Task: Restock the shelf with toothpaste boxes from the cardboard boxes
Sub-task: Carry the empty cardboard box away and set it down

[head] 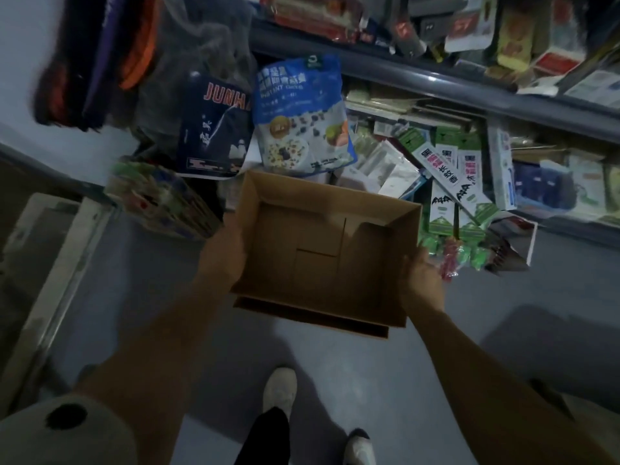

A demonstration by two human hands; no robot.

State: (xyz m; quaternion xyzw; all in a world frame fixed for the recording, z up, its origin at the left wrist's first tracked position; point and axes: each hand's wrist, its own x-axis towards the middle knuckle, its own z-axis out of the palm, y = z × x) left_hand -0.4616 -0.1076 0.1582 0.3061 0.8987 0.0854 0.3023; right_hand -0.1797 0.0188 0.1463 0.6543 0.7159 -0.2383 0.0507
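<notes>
I hold an open brown cardboard box above the floor, in front of the shelves; nothing lies inside it. My left hand grips its left wall and my right hand grips its right wall. To the right, on the low shelf, lie green and white toothpaste boxes with a bat logo, some flat and one laid aslant across the others.
A blue oats bag and a dark printed bag lean behind the box. Stacked packets sit at left, small green wrapped items at right. The upper shelf holds assorted packages. Grey floor and my shoes lie below.
</notes>
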